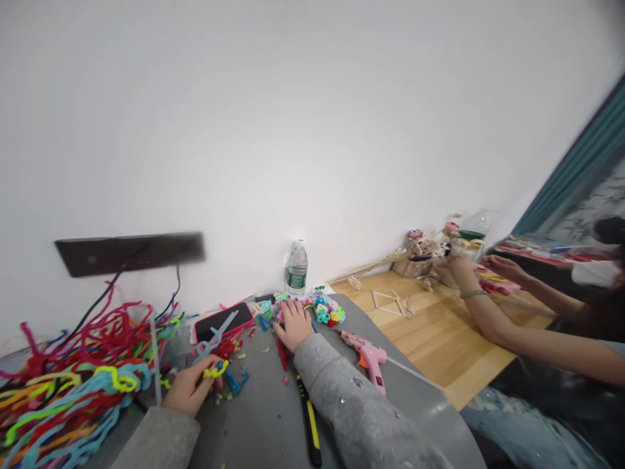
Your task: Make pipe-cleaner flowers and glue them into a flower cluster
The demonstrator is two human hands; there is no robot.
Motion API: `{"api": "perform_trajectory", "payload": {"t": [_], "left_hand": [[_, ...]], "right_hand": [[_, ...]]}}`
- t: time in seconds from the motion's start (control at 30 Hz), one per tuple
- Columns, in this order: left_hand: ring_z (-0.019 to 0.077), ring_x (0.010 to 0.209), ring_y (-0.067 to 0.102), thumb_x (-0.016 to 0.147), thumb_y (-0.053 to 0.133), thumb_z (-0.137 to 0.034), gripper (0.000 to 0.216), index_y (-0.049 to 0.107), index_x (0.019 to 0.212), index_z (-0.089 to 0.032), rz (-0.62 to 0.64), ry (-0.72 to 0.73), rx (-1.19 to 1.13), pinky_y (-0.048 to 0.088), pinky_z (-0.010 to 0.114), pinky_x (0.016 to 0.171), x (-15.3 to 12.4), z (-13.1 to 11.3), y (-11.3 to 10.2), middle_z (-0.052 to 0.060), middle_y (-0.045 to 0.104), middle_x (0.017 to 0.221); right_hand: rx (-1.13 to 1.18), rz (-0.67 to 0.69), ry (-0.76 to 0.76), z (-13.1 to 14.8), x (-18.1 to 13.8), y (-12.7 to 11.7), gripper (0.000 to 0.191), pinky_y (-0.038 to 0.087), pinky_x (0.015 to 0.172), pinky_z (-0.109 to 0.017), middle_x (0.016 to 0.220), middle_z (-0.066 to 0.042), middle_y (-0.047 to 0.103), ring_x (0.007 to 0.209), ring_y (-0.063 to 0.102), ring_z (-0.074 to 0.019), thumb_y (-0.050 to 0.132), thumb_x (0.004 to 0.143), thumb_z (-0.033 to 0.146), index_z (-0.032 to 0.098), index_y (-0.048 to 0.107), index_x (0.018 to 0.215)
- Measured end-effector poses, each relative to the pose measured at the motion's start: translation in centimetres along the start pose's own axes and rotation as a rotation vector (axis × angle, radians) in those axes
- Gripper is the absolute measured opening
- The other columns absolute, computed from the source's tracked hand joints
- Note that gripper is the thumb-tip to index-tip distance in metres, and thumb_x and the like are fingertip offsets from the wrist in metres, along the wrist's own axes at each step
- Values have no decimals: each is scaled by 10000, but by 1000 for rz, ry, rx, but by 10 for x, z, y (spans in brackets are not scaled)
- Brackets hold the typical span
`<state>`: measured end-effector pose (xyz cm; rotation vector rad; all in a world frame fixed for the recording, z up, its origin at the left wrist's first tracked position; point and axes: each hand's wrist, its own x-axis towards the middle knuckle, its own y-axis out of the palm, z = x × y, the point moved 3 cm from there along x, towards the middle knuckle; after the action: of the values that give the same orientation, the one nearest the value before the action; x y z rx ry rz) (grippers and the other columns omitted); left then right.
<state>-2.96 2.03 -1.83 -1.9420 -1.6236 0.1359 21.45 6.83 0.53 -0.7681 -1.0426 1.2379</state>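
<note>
The left hand [193, 385] is partly closed, pinching a bright yellow, fuzzy pipe-cleaner loop [215, 370] at its fingertips, while the right hand [295, 324], at 2 o'clock from it, lies palm down with fingers slightly spread over a heap of small, multicoloured fuzzy pieces [328, 309]; whether it grips any of them I cannot tell. Both are above a grey counter [263, 423]. A bent blue fuzzy piece [237, 381] lies just beside the left hand at 3 o'clock, a black-screened phone with a pink edge [215, 322] at 1 o'clock, and a large tangle of long, many-coloured pipe cleaners [73, 404] at 9 o'clock. From the right hand, a clear plastic bottle with a green label [297, 270] stands at 12 o'clock, a pink glue gun [374, 358] lies at 4 o'clock, and a black-and-yellow cutter [310, 420] at 6 o'clock.
</note>
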Motion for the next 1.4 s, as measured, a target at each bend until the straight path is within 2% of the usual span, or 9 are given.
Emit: {"api": "perform_trajectory", "payload": {"t": [0.2,0.43,0.6,0.73,0.87,1.0,1.13,1.27,1.4], "left_hand": [[148,470,529,804,406,-493,382,629,840,-185,12,-2,-4,406,225,465,0,3,1,7,624,557],[147,467,532,799,400,-516,415,637,825,-176,-18,-17,-21,423,243,484,0,0,0,10,618,555],[138,429,514,825,338,-576,512,632,860,-159,-117,-122,-132,421,244,449,-1,2,-2,5,584,509],[134,392,462,844,288,-579,515,575,721,-170,-187,-117,-72,411,245,453,-2,1,-8,-44,408,387],[136,414,491,858,304,-477,388,522,717,-187,-175,-109,103,403,239,471,-5,-2,-11,-43,453,431],[170,496,559,813,396,-317,199,540,882,-199,-29,-25,444,400,259,508,-10,-13,3,-19,554,554],[203,808,616,724,437,-117,303,547,992,-205,110,126,581,443,276,655,-15,-29,26,64,651,889],[222,881,598,710,470,-106,287,567,966,-191,185,213,575,459,319,734,-15,-37,33,73,652,921],[204,818,622,760,446,-153,221,589,926,-180,159,232,500,468,323,730,-9,-30,14,78,677,888]], "right_hand": [[-38,67,22,-2,0,14,696,126,1069,-522,1496,-105,187,1370,130,-311,459,809,426,138,262,1411],[51,52,99,11,-18,-17,741,120,1055,-568,1495,-129,167,1371,119,-323,529,765,339,143,239,1419],[415,22,4,35,-63,-23,730,166,1081,-520,1469,-134,255,1358,193,-304,589,713,282,149,335,1384],[781,92,-184,47,-95,6,677,224,1092,-444,1423,-126,356,1335,277,-258,608,703,257,175,406,1343],[1030,138,-223,49,-102,26,576,276,1063,-452,1337,-113,474,1263,400,-253,607,718,232,199,474,1278],[1210,27,-238,49,-97,19,456,442,891,-375,1107,-99,624,1018,580,-220,616,752,243,200,530,1197],[1243,159,-254,56,-99,16,343,433,521,-230,663,-1,616,537,536,-112,622,764,286,191,610,1094],[1357,268,-145,57,-98,17,231,361,421,-207,494,23,558,411,463,-88,603,775,384,169,678,815],[1505,222,-38,49,-93,14,282,355,412,-208,500,11,595,387,460,-85,659,715,443,166,640,758]]}}
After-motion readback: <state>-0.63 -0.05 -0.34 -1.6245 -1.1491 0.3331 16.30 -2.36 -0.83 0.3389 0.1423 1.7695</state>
